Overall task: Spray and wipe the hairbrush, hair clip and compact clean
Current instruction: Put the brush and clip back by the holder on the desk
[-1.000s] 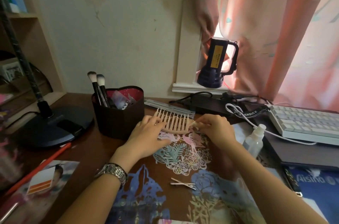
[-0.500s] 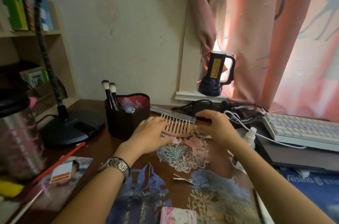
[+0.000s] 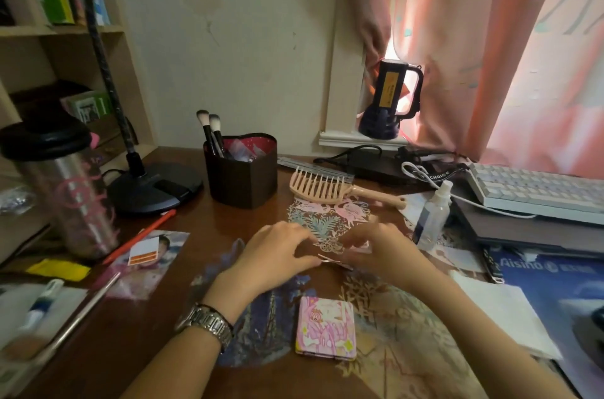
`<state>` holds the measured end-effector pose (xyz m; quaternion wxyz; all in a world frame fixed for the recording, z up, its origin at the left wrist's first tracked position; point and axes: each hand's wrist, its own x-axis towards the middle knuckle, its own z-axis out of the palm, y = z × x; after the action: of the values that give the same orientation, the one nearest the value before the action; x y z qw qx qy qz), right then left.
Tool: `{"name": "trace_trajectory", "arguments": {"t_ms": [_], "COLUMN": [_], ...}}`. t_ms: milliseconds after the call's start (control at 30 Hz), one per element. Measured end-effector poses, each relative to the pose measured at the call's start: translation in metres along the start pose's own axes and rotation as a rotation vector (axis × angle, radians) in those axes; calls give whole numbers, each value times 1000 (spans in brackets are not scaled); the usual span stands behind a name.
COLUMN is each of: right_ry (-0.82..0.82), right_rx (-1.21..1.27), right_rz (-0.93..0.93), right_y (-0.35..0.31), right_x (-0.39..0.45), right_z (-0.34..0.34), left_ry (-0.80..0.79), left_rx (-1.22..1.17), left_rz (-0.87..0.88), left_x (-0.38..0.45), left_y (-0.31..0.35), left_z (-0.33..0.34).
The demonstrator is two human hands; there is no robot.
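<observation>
The peach wide-tooth hairbrush (image 3: 322, 191) lies free on the desk at the back, teeth up and handle pointing right. A thin metal hair clip (image 3: 335, 262) lies on the patterned desk mat between my hands. My left hand (image 3: 277, 256) pinches its left end and my right hand (image 3: 380, 251) covers its right end, both with curled fingers. The pink square compact (image 3: 325, 328) lies shut just in front of my hands. A small clear spray bottle (image 3: 433, 219) stands right of my right hand. A white wipe (image 3: 503, 312) lies flat at the right.
A dark heart-shaped brush holder (image 3: 242, 175) stands behind my left hand, with a desk lamp base (image 3: 155, 186) and a steel tumbler (image 3: 70, 199) further left. A white keyboard (image 3: 536, 191) on a dark box, cables and a torch (image 3: 390, 101) fill the back right.
Both hands let go of the hairbrush, which now lies at the back, and came toward me onto the hair clip. The camera tilted down, bringing the compact into view.
</observation>
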<state>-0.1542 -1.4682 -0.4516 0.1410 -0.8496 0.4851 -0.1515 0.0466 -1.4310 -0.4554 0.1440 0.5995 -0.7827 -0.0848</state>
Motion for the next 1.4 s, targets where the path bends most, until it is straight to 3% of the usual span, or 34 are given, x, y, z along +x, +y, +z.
{"name": "trace_trajectory", "arguments": {"t_ms": [500,733,967,1233,1400], "right_ry": [-39,-74,-26,-99,-140], "right_rx": [-98,-102,76,157,333], "right_rz": [-9,-26,41,20,60], "right_y": [-1,-6,1,1,-3], "right_x": [-12,-14,7,21,23], "right_z": [22,20,22,25,17], "left_ry": [162,167,165,227,227], "left_rx": [-4,-11,-23,-43,-60], "left_rz": [-28,-21,-32,-64,-91], "left_x": [7,11,7,-1,-2], "left_y": [-7,-5,-10,-23,-27], "left_z": [31,36,30,21,18]}}
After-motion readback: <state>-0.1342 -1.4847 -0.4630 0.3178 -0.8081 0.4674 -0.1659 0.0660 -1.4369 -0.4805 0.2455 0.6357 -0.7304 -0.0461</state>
